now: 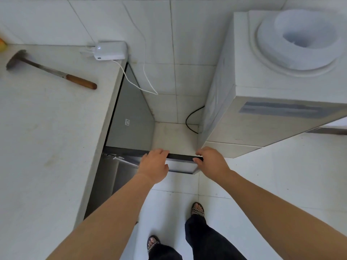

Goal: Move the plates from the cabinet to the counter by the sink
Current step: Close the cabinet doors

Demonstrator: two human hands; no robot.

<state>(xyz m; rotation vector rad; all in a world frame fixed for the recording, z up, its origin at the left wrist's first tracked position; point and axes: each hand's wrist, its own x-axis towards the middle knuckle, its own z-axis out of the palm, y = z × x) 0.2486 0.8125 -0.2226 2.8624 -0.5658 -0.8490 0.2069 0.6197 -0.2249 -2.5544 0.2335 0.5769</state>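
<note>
A single wide-angle camera sits on the person's head and looks steeply down and forward. It is closest to the two bare forearms, which reach in from the bottom edge. The pale stone counter [47,128] fills the left side, the white box-shaped water dispenser [272,87] the upper right, and the white tiled floor [281,184] with sandalled feet lies below.

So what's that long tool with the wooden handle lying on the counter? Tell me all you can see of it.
The tool lies flat on the pale counter, slanted, with nothing touching it but the countertop. Its rounded brown handle, wood by the look of it, points toward the counter's edge. A slim grey metal shank runs from it to a darker, broader head at the far left end. The head is too blurred to name the tool. Both hands are away from it.
</note>
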